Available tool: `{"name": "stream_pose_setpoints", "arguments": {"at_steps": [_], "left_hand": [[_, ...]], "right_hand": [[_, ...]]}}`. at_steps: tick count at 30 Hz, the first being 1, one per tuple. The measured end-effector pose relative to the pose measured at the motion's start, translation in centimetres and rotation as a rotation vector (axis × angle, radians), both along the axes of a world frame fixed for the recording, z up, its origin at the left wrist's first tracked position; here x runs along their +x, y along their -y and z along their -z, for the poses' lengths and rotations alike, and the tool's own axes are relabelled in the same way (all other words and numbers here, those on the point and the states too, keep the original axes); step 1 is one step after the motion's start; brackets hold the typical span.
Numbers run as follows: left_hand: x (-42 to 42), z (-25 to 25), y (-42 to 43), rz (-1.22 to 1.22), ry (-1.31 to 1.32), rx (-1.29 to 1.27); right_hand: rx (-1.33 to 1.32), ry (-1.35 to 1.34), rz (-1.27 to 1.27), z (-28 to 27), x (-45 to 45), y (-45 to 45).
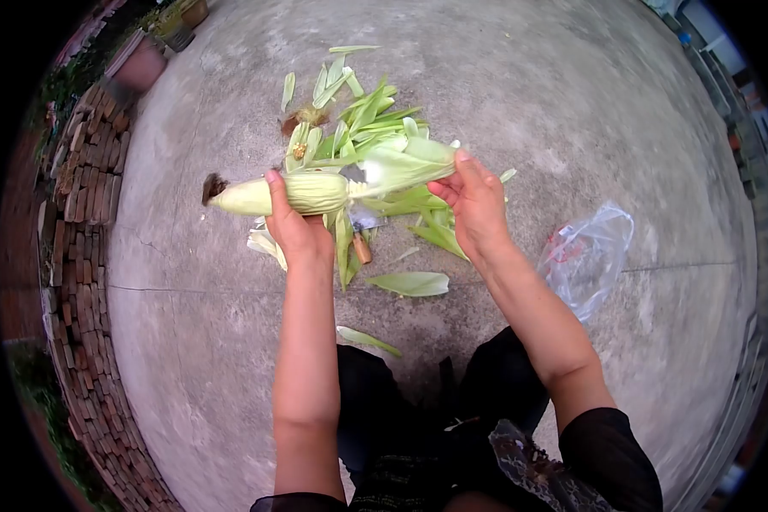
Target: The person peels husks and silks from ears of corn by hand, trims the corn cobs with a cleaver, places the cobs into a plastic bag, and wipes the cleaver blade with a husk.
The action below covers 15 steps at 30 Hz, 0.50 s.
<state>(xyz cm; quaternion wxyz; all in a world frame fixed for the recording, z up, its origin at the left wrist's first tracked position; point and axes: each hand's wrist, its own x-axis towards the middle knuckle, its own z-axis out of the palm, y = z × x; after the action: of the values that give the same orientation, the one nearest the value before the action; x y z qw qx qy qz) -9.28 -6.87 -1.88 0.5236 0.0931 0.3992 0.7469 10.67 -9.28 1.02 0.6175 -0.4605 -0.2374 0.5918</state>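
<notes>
An ear of corn [316,194] in pale green husk lies level in my left hand [297,224], its brown silk tip pointing left. My left hand is closed round its middle, thumb on top. At the ear's stem end a green husk leaf [410,164] stretches to the right, and my right hand [474,192] pinches its far end between thumb and fingers. Beneath and behind the ear is a pile of torn green husks [380,119] on the concrete, with brown corn silk [305,118] at its left side.
A clear plastic bag [587,260] lies on the concrete [205,341] at the right. Under the ear is a small wooden handle [362,249]. Loose husk leaves [411,283] lie nearer me. Stacked bricks [90,299] line the left edge, with plant pots [136,61] beyond.
</notes>
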Motion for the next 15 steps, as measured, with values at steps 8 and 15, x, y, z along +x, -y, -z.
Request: {"name": "stream_pose_setpoints", "arguments": {"at_steps": [8, 15], "left_hand": [[-2.3, -0.5, 1.0, 0.167, -0.092, 0.042], [0.8, -2.0, 2.6, 0.437, 0.089, 0.038]], "right_hand": [[-0.117, 0.948, -0.153, 4.2, 5.7, -2.2], [0.069, 1.112, -0.389, 0.8, 2.1, -0.1]]}}
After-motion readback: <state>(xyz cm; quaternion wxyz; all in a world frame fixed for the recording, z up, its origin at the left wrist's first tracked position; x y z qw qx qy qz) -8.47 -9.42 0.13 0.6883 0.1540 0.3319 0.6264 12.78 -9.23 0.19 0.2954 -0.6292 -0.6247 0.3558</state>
